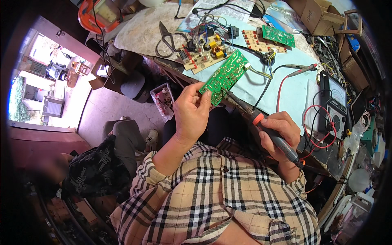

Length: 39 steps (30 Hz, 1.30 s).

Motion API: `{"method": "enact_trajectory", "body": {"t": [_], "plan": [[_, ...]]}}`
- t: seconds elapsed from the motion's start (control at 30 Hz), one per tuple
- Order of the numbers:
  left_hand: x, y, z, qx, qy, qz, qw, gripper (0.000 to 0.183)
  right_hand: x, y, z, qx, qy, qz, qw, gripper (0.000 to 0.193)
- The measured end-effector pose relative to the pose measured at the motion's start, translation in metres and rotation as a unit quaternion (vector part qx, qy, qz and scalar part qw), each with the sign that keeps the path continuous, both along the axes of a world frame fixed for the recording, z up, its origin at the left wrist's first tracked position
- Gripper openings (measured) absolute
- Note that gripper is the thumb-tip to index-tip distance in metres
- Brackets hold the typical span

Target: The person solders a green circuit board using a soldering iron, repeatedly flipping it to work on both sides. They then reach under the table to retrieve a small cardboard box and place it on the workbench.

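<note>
My left hand (192,111) pinches the lower left corner of a green circuit board (227,76), its soldered side facing up. A white plug with coloured wires sits at the board's far right end. In my right hand (281,132) is a soldering iron (277,143) with a dark grip and an orange-red collar. Its tip reaches the board's near right edge; whether it touches a joint is too small to tell. Beyond the board, a tan circuit board (206,53) with red buttons, a copper coil and yellow parts lies on the table.
Scissors (166,41) lie at the table's left edge. A second tan board (255,42) and a green board (278,36) rest at the back. Red and black test probes (302,70) lead to a multimeter (332,102) at right. A seated person (102,163) is at left.
</note>
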<state>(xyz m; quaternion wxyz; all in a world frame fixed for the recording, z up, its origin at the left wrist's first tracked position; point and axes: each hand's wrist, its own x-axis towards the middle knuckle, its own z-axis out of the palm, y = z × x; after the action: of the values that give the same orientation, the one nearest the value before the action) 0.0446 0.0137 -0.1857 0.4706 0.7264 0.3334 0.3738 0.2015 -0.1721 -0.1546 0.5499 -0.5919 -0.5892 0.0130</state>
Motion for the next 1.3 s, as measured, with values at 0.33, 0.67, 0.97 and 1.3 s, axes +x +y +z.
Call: {"method": "enact_trajectory", "body": {"t": [0.33, 0.67, 0.97, 1.3], "plan": [[0.000, 0.000, 0.000, 0.005, -0.004, 0.000, 1.000, 0.020, -0.001, 0.000, 0.001, -0.005, 0.001, -0.001, 1.000, 0.029], [0.001, -0.001, 0.000, -0.011, -0.019, -0.002, 1.000, 0.019, -0.001, 0.000, 0.001, 0.004, 0.015, -0.016, 1.000, 0.027], [-0.004, 0.001, 0.001, -0.041, -0.039, -0.011, 0.998, 0.019, -0.002, 0.000, -0.001, 0.009, 0.084, -0.072, 0.994, 0.020], [-0.019, -0.002, 0.014, -0.093, -0.054, -0.028, 0.994, 0.019, -0.001, 0.001, -0.002, 0.009, 0.089, -0.066, 0.994, 0.021]]}}
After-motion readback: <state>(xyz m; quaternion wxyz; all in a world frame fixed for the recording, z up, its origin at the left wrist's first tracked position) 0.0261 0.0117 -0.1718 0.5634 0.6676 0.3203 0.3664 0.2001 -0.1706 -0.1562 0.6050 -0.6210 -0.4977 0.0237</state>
